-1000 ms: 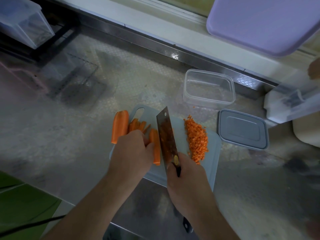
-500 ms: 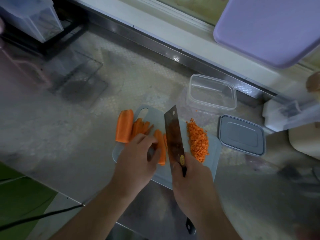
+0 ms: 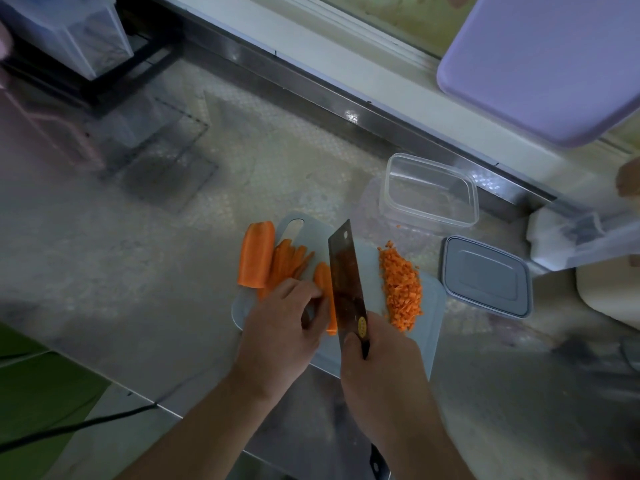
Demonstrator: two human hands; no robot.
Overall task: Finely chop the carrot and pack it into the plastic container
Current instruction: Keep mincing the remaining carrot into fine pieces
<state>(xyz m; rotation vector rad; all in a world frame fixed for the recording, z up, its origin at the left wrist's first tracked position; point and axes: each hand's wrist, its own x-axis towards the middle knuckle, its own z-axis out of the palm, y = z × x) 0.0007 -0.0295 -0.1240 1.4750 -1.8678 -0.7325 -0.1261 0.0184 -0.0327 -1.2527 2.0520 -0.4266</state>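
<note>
Our right hand (image 3: pixel 377 362) was wrapped around the handle of a cleaver (image 3: pixel 346 278), thumb against the near end of the blade, and the blade ran away from us across the pale cutting board (image 3: pixel 433 306). Our left hand (image 3: pixel 280 327) lay just beside the blade on its left, fingers curled down onto a carrot piece (image 3: pixel 325 289) and pinning it to the board, with the flat of the blade touching or nearly touching that piece; we could not tell which. Further left on the board lay a bunch of carrot sticks (image 3: pixel 287 265), and beyond them 1 larger carrot chunk (image 3: pixel 256 258) rested at the board's left edge, partly overhanging it. To the right of the blade we saw a heap of finely chopped carrot (image 3: pixel 401 285) on the board, apart from the cleaver. Past the board's far right corner stood the clear plastic container (image 3: pixel 429 192), lidless and with no carrot inside it. Its grey lid (image 3: pixel 485 280) lay flat on the counter (image 3: pixel 138 271) just right of the board. A lilac board (image 3: pixel 540 60) leaned along the window ledge at upper right, and a clear bin (image 3: pixel 69 32) sat at upper left.
</note>
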